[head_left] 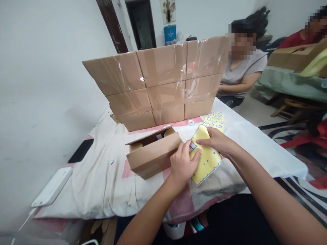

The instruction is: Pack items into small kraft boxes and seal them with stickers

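Observation:
Both hands hold a yellow paper cutout [208,163] with a wavy blue-and-white edge and small blue marks drawn on it. My left hand [182,161] grips its left side, where a small drawn patch shows by the fingers. My right hand [218,141] pinches the upper part, thumb on the front. Left of the cutout is a small open cardboard box [153,154], with round ends showing inside. Behind my right hand lies a second yellow paper [214,119] with several pale patches on it.
A wall of taped cardboard boxes [166,85] stands across the table. A roll of tape [191,122] lies before it. Leftward are a black phone [81,150], a white power strip [52,187] and a small scrap [111,162]. A person [241,75] sits beyond, at the right.

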Demonstrator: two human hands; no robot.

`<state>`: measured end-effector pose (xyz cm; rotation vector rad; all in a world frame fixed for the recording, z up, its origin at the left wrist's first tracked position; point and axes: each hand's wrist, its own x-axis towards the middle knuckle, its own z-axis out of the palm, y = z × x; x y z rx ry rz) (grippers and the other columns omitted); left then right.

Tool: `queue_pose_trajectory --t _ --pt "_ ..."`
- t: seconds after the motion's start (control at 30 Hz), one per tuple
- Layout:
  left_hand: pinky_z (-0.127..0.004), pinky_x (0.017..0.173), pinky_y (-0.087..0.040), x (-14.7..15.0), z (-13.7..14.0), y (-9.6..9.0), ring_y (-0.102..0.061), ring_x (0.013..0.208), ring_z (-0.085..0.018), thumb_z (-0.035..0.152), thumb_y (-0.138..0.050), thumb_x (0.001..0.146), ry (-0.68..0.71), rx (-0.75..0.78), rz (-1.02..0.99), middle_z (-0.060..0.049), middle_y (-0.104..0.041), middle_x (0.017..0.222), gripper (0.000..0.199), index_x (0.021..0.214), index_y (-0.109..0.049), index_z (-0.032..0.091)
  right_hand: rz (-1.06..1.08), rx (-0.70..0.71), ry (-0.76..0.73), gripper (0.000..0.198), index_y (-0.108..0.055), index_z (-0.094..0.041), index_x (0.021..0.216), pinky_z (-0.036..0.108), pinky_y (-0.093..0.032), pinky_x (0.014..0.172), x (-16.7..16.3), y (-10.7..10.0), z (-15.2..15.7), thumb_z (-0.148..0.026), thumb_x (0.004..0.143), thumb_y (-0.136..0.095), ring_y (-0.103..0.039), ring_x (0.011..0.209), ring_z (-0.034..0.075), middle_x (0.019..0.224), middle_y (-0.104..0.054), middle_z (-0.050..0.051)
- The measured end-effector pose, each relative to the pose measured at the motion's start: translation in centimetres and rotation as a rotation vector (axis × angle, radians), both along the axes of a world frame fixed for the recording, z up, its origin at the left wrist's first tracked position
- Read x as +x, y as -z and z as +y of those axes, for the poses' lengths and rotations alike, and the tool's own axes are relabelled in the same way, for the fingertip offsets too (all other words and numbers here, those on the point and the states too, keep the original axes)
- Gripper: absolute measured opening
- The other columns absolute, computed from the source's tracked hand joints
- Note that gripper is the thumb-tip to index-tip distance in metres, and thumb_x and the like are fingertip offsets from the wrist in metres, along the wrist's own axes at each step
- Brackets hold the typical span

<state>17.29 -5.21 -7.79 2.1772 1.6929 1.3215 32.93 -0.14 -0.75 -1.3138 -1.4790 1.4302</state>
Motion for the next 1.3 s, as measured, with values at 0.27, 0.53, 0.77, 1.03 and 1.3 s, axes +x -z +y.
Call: queue_pose_trajectory --t 0.27,0.53,0.77,1.03,1.3 --pt "-0.028 0.064 -0.049 0.0 -0.5 -0.8 -0.067 0.073 -0.015 0.039 -0.06 0.092 -0.036 0.054 -0.004 -0.001 -0.07 0.085 0.024 0.109 -0.067 0.023 -0.026 0.068 -0.012 0.028 -0.059 -0.018 0.084 0.027 -0.051 0.06 -0.8 -1.0 -1.4 -0.028 0.061 -0.073 -0.063 0.069 0.019 0.078 -0.067 0.002" --pt "-0.031 0.062 -0.046 -1.2 -1.4 -0.6 -0.066 0.076 -0.016 0.031 -0.056 0.095 0.043 0.199 0.181 -0.003 -0.072 0.085 0.025 0.115 -0.067 0.021 -0.157 0.282 -0.032 0.024 -0.053 -0.021 0.089 0.028 -0.049 0.062 -1.1 -0.9 -2.4 -0.022 0.068 -0.065 -0.06 0.073 0.019 0.08 -0.062 0.0" --pt "-0.031 0.064 -0.045 -1.8 -0.8 -0.1 -0.066 0.077 -0.017 0.019 -0.052 0.096 0.086 0.23 0.239 -0.005 -0.073 0.086 0.026 0.118 -0.065 0.018 -0.262 0.324 -0.001 0.032 -0.05 -0.022 0.096 0.03 -0.049 0.061 -1.4 0.0 -1.9 -0.018 0.067 -0.063 -0.057 0.074 0.02 0.081 -0.057 -0.001" --pt "-0.029 0.062 -0.047 -2.5 -0.8 -0.4 -0.062 0.07 -0.016 0.03 -0.066 0.09 0.079 0.248 0.146 -0.004 -0.067 0.079 0.032 0.118 -0.062 0.016 -0.212 0.306 0.009 0.034 -0.051 -0.023 0.101 0.034 -0.053 0.067 -1.6 -0.1 -1.3 -0.021 0.07 -0.065 -0.062 0.083 0.024 0.091 -0.063 0.003" --pt "-0.029 0.058 -0.041 -2.8 -1.0 -1.5 -0.058 0.065 -0.014 0.021 -0.064 0.09 0.117 0.258 0.193 -0.003 -0.069 0.075 0.016 0.104 -0.069 0.017 -0.226 0.316 0.004 0.033 -0.047 -0.023 0.097 0.03 -0.049 0.06 -2.2 -0.5 -1.9 -0.017 0.069 -0.064 -0.058 0.076 0.02 0.084 -0.058 0.0"
